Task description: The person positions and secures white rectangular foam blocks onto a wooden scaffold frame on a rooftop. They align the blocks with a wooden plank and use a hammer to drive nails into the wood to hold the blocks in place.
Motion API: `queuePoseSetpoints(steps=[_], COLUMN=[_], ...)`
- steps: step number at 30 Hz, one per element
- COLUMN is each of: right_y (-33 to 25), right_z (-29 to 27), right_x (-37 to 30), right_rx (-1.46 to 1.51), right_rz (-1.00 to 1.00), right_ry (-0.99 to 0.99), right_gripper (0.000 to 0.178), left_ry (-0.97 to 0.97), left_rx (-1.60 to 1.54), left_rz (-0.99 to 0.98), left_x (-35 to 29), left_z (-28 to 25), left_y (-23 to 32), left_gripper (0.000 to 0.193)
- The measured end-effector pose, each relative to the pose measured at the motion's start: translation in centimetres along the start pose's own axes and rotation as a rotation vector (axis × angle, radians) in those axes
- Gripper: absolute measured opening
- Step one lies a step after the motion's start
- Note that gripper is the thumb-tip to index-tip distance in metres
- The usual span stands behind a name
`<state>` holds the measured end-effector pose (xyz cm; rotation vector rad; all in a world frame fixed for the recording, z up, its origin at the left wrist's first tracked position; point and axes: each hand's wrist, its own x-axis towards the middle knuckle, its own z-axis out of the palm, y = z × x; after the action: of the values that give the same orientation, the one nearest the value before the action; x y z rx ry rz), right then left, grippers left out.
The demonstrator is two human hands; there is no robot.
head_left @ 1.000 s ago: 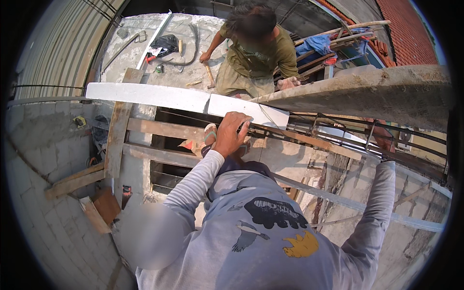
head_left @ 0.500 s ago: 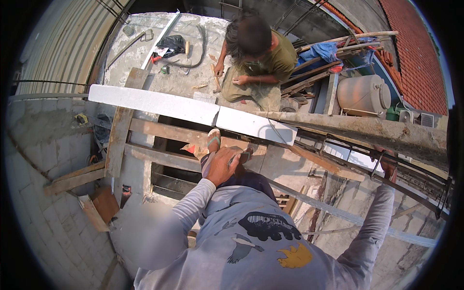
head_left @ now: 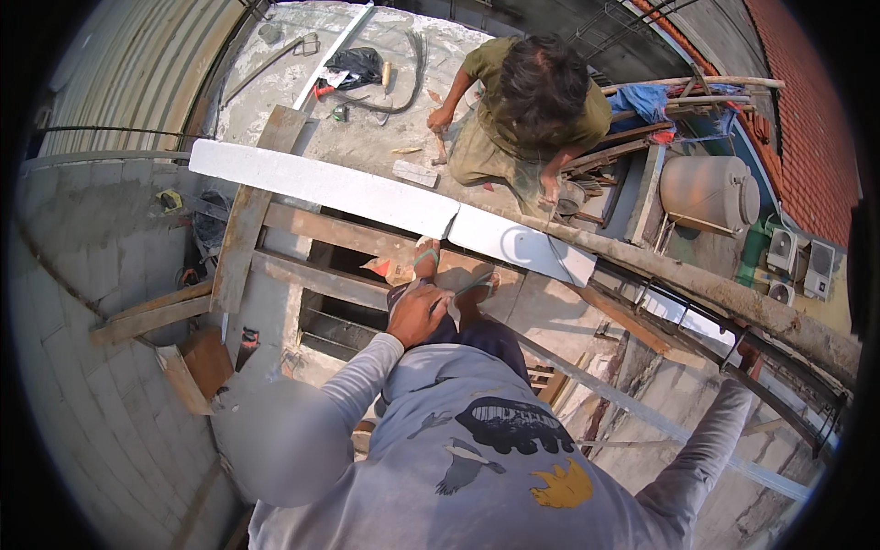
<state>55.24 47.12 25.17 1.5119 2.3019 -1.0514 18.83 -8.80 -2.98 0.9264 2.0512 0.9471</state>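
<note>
My left hand (head_left: 417, 316) is closed in front of my thigh; a small dark thing by its fingers is too hidden to name. My right hand (head_left: 749, 358) reaches far right, closed on a rebar cage (head_left: 686, 317), with its fingers partly hidden behind the bars. Ahead of my sandalled feet lie two long white blocks, the left block (head_left: 321, 188) and the shorter right block (head_left: 522, 240), end to end with a narrow gap. Beyond them a co-worker (head_left: 532, 101) kneels, one hand on a hammer (head_left: 440, 147), the other near a thin wire.
Wooden planks (head_left: 344, 229) span a dark opening beside my feet. A handsaw (head_left: 247, 346) lies at left by a block wall (head_left: 82, 275). A concrete beam (head_left: 715, 291) runs along the right, near a water tank (head_left: 708, 191). A black bag (head_left: 359, 66) lies on the far slab.
The view has shifted, so most things sit further right. The co-worker has leaned right and moved one hand out toward the wire. My left hand stays by my thigh; my right stays at the cage.
</note>
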Motion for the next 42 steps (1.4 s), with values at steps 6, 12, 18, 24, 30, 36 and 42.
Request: queuePoseSetpoints(steps=[6,12,18,24,30,36,42], right_y=[0.0,0.2,0.6,1.7,3.2,5.5,6.4], right_z=[0.3,0.3,0.5,0.0,-0.5,-0.7,-2.0], right_x=[-0.5,-0.7,-1.0,-0.4,1.7,3.8,4.7], right_rx=[0.018,0.030,0.040,0.044,0.052,0.056,0.093], right_rz=[0.036,0.051,0.060,0.051,0.009,-0.037,-0.107], right_ry=[0.005,0.005,0.015,0.019,0.026,0.027,0.039], right_gripper=[0.032,0.034,0.036,0.038,0.040,0.042,0.044], left_ry=[-0.023,-0.052,-0.036,-0.019,-0.035,0.194,0.501], left_rx=[-0.043,0.026,0.020,-0.013,-0.038,-0.132,-0.263], left_rz=[-0.074,-0.061,-0.039,0.004,0.098,0.286,0.492], left_x=[-1.8,-1.7,-0.2,1.0,2.0,4.8,9.7], left_z=[0.1,-1.3,-2.8,-2.7,-2.3,-2.1,1.2], left_y=[-3.3,-4.6,-3.9,-2.8,-0.3,6.4,12.5], left_gripper=[0.024,0.025,0.025,0.026,0.029,0.026,0.037])
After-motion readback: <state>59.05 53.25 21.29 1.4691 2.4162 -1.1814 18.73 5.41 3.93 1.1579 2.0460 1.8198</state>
